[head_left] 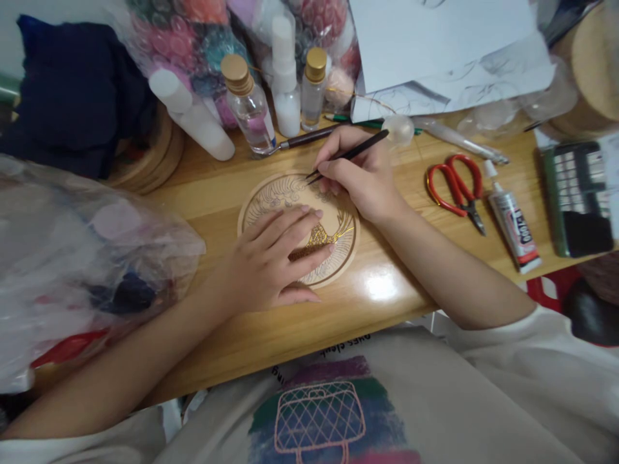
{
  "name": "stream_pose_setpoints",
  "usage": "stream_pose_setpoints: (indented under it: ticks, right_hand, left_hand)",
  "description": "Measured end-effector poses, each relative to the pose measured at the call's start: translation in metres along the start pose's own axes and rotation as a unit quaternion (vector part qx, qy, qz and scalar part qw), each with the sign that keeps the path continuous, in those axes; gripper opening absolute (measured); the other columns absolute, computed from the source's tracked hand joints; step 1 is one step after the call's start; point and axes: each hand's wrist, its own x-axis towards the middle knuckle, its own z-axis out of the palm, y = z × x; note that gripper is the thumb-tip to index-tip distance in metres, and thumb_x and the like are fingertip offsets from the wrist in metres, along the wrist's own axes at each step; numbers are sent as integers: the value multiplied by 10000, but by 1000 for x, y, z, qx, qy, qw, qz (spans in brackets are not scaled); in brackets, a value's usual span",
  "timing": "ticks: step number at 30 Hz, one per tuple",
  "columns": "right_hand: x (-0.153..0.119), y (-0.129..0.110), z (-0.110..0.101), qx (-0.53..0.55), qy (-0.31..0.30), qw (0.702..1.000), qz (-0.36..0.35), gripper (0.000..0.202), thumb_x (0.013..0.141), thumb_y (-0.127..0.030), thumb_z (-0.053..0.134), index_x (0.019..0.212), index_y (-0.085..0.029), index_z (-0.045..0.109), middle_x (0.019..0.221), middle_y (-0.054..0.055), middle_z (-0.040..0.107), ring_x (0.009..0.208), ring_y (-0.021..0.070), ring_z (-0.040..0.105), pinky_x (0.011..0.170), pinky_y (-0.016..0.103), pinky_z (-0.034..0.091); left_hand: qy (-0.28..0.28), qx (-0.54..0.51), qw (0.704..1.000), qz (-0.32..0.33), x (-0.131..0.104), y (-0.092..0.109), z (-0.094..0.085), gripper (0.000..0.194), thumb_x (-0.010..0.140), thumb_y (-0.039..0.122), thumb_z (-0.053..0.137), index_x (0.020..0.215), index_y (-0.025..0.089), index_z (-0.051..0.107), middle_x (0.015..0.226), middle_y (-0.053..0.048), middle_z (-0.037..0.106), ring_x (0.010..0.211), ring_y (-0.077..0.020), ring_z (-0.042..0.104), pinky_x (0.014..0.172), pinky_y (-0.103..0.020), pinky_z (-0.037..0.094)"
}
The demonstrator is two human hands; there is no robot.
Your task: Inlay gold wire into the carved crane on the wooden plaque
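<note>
A round wooden plaque [249, 206] lies on the wooden table, printed with fine dark line work and bearing a gold wire pattern [319, 238] in its middle. My left hand [275, 254] rests flat across the plaque's lower left, fingers spread, covering part of the design. In my right hand [358, 171] is a pair of black tweezers [362, 147], pinched between thumb and fingers. The tips point down at the upper part of the plaque. Whether they grip anything there is too small to make out.
Behind the plaque stand bottles [249, 109] and a metal-ended pen tool [309, 137]. To the right lie red-handled pliers [457, 187], a glue tube [513, 222] and a dark phone-like case [580, 200]. Plastic bags [97, 232] fill the left; paper sheets [445, 45] lie at the back.
</note>
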Motion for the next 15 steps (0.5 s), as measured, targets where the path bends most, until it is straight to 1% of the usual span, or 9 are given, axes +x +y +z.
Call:
stream_pose_setpoints:
  ticks: [5, 8, 10, 15]
  right_hand:
    - [1, 4, -2, -35, 0, 999, 23, 152, 775, -172, 632, 657, -252, 578, 553, -54, 558, 486, 79, 506, 487, 230, 461]
    - [1, 4, -2, -12, -6, 1000, 6, 127, 745, -178, 616, 647, -253, 585, 557, -50, 565, 485, 83, 506, 469, 244, 445]
    - [1, 3, -2, -1, -8, 1000, -2, 121, 730, -177, 610, 638, -253, 584, 558, -50, 562, 485, 86, 510, 465, 252, 441]
    - [1, 4, -3, -19, -7, 1000, 17, 112, 737, -228, 637, 645, -264, 583, 555, -42, 565, 498, 92, 513, 483, 248, 463]
  left_hand:
    - [13, -25, 1000, -8, -1, -1, 1, 617, 892, 666, 506, 1298, 205, 558, 1450, -201, 480, 1358, -351, 453, 1085, -519, 416]
    - [29, -31, 999, -19, -2, -2, 2, 671, 892, 686, 479, 1304, 161, 547, 1414, -230, 495, 1339, -366, 459, 1068, -538, 424]
    - [26, -30, 999, -28, -2, -2, 2, 680, 900, 683, 464, 1310, 146, 540, 1405, -238, 499, 1331, -365, 463, 1068, -539, 422]
    - [30, -28, 999, -19, -1, -2, 2, 673, 903, 674, 469, 1307, 141, 544, 1389, -244, 499, 1321, -369, 466, 1053, -536, 431]
